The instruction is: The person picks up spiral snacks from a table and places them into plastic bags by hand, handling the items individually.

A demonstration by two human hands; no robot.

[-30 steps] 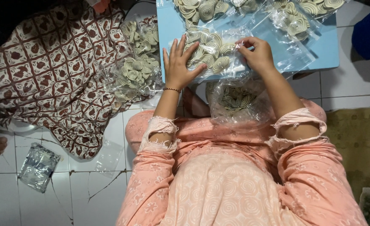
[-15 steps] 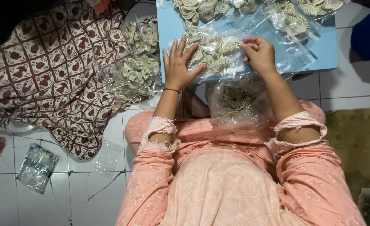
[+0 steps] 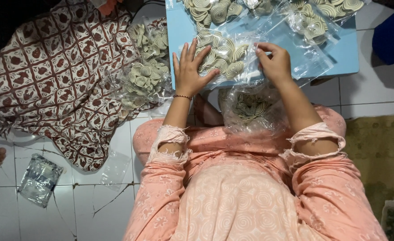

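bag: clear plastic bag of spiral crackers (image 3: 223, 56) lies flat at the near edge of the light blue table (image 3: 346, 53).
left hand: left hand (image 3: 189, 71) is open, fingers spread, palm pressed on the bag's left end.
right hand: right hand (image 3: 275, 62) is curled, fingertips pinching the bag's right end.
lap: another filled bag (image 3: 250, 107) rests below the table's near edge.
floor: heap of filled bags (image 3: 145, 71) sits off the table's left edge.
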